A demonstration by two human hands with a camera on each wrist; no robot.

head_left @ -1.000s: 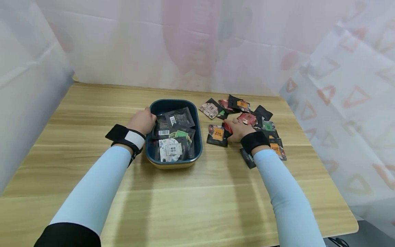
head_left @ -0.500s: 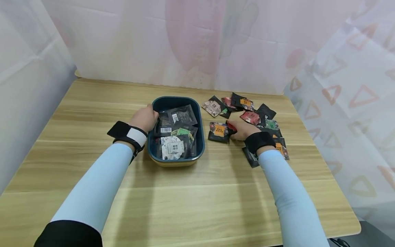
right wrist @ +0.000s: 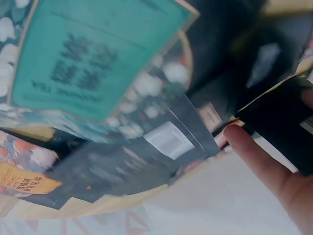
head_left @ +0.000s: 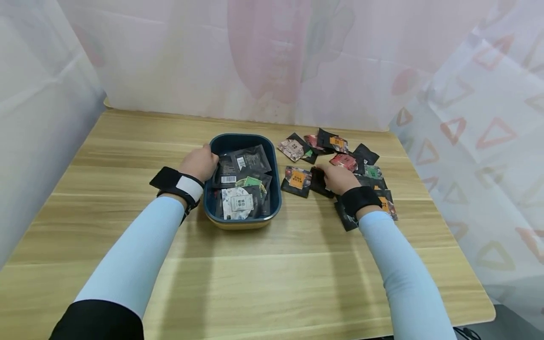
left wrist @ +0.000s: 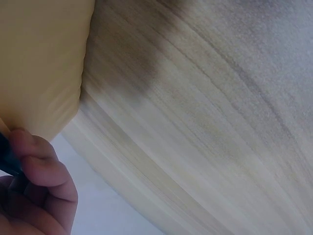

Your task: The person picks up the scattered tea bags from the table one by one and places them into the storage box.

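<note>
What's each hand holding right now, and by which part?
The left hand grips the tray by its left rim. The right hand pinches a black packet by its right edge, beside the orange-label packet on the table.

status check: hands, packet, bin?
Left hand grips bin rim. Right hand pinches black packet off the table. Orange-label packet lies between it and the bin.

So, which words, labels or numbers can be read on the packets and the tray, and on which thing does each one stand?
None can be read for certain.
Teal label on a packet: dark print, too blurred.
Orange label: small characters, unreadable.
White packet in the blue tray: boxed mark, too small.
Barcode sticker on a black packet: digits too small.
Orange-labelled packet on the table: too small.
</note>
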